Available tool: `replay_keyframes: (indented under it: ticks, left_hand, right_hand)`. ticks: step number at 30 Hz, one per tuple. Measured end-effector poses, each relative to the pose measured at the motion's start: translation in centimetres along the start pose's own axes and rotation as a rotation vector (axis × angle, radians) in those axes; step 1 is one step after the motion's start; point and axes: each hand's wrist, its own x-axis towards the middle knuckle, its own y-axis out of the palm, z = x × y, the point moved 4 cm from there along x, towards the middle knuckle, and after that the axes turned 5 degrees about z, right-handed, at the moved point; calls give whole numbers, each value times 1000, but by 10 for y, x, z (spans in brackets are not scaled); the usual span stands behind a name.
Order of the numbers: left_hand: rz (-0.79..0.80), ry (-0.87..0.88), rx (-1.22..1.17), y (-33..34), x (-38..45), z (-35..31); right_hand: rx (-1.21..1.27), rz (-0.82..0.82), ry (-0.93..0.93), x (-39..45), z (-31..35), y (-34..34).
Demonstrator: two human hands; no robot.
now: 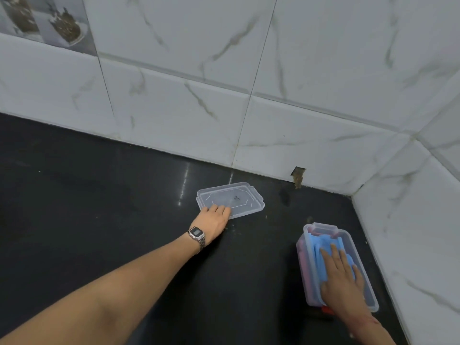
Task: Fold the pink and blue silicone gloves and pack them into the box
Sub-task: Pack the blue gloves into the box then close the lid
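A clear plastic box (307, 247) stands on the black counter at the lower right. Folded blue gloves (321, 245) lie on top inside it, and pink gloves (303, 260) show through the box's left wall beneath them. My right hand (341, 277) lies flat with straight fingers on the blue gloves, pressing down into the box. The box's clear lid (239, 199) lies flat on the counter near the wall. My left hand (216, 217), a watch on its wrist, reaches out and touches the lid's near left corner; whether its fingers grip the edge is unclear.
The black counter (112, 207) ends at a white marble-tiled wall (174, 120) at the back and another on the right, forming a corner behind the box. A small chipped hole (298, 174) sits at the wall's base. A red object (327, 310) peeks out under the box's near end.
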Motion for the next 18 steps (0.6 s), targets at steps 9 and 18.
replay_keyframes:
  ticks: [9,18]
  left_hand:
    - [-308,-108,-523,-61,-44,-33]
    - [-325,-7,-1008,-102,-55,-90]
  right_hand:
    - [480,-132,-122,-28,65,-14]
    - [1061,-69,-153,-25,68,-33]
